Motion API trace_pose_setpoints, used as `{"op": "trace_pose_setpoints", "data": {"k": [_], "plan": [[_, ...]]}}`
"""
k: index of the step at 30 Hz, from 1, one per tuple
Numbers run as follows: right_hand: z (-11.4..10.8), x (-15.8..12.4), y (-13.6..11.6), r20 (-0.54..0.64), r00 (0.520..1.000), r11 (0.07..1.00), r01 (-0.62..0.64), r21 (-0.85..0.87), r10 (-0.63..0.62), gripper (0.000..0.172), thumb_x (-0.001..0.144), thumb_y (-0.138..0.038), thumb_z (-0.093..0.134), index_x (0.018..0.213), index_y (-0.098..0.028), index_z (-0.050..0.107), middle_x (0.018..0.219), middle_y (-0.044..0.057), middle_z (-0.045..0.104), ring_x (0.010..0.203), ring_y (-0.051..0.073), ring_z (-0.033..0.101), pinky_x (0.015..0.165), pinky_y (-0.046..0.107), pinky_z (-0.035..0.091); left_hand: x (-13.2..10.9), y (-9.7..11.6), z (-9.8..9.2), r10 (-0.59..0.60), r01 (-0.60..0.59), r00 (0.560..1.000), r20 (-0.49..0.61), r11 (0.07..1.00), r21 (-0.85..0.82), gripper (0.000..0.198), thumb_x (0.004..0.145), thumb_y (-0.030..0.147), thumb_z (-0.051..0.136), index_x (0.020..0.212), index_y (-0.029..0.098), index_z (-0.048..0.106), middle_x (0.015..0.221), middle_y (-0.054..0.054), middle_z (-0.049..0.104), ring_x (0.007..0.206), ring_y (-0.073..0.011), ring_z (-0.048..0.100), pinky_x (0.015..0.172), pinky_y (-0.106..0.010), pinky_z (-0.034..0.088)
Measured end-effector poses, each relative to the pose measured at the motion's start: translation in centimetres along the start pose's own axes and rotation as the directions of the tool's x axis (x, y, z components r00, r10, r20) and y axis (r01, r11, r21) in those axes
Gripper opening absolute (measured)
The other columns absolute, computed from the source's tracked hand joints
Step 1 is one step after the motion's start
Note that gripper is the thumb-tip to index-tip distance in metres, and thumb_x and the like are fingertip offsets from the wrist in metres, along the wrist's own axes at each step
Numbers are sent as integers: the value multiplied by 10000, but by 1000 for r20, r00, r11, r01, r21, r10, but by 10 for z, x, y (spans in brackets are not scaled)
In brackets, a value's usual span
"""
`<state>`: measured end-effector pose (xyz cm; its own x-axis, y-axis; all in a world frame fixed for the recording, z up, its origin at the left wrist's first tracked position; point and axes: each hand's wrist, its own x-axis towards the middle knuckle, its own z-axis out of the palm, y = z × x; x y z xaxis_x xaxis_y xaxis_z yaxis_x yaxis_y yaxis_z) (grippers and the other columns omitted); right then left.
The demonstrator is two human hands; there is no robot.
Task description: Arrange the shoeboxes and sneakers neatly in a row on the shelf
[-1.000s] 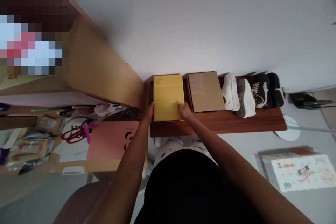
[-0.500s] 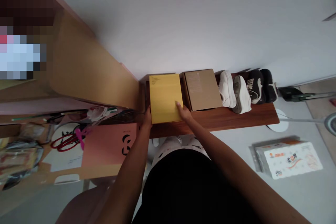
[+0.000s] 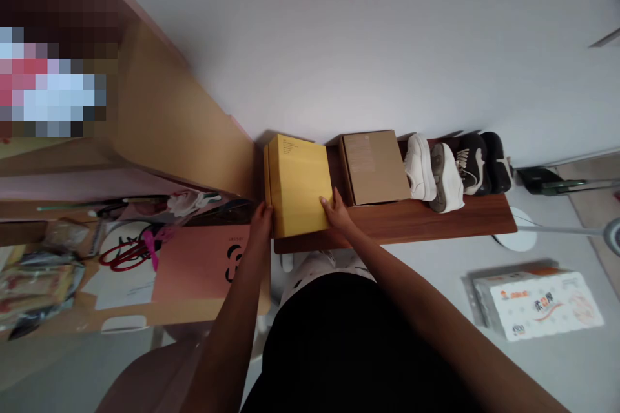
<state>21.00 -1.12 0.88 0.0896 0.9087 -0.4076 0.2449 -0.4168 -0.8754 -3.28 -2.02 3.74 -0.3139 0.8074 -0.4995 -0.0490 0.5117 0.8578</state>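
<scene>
Yellow cardboard fills the middle of our view: a yellow box (image 3: 299, 186) sits at the left end of a low wooden shelf (image 3: 436, 222) against the pale wall, and we have both hands on it. Our left hand (image 3: 261, 218) presses on the box's near left corner, at about 8 o'clock from its centre, with the fingers wrapped down the side; our right hand (image 3: 334, 213) clamps the near right corner, at about 4 o'clock, thumb on the lid. So each grip is closed on the yellow box, one to a side. The box looks slightly turned, its left wall showing, though we cannot tell whether it is lifted off the shelf. At 3 o'clock from it, just beside and apart by a thin strip of wood, lies a brown box (image 3: 375, 166), lid shut. Further along toward 3 o'clock stand white sneakers (image 3: 433, 171) and then dark sneakers (image 3: 484, 162), close together. At 9 o'clock from the yellow box rises a tan cabinet side (image 3: 174, 129), and below it, at 8 o'clock, a cluttered counter (image 3: 145, 316) bears a pink folder (image 3: 203, 261) and red scissors (image 3: 121, 251). On the floor at 4 o'clock, well apart, lies a tissue pack (image 3: 540, 303).
</scene>
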Motion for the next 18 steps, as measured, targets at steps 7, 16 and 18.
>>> {"op": "trace_pose_setpoints", "data": {"k": [7, 16, 18], "plan": [[3, -4, -30, 77, 996, 994, 59, -97, -52, 778, 901, -693, 490, 1527, -236, 424, 1631, 72, 331, 1545, 249, 209, 1266, 445, 171, -14, 17, 17, 68, -66, 997, 24, 997, -50, 543, 818, 379, 715, 1327, 228, 605, 1339, -86, 662, 1265, -266, 604, 1069, -402, 496], [11, -18, -48, 112, 993, 993, 27, 113, -39, 964, 848, -753, 544, 1608, -258, 218, 1608, 30, 382, 1525, 240, 262, 1257, 459, 194, -33, 33, 45, 110, -103, 990, 91, 992, -77, 614, 819, 340, 715, 1404, 256, 547, 1353, -84, 655, 1261, -276, 609, 1049, -436, 513], [8, -20, -47, 99, 993, 993, 46, 113, -58, 915, 889, -774, 431, 1615, -273, 188, 1605, 15, 388, 1510, 226, 305, 1248, 433, 233, -39, 35, 51, 126, -121, 987, 103, 991, -60, 590, 827, 325, 705, 1394, 262, 557, 1352, -77, 655, 1268, -268, 603, 1068, -433, 497]]}}
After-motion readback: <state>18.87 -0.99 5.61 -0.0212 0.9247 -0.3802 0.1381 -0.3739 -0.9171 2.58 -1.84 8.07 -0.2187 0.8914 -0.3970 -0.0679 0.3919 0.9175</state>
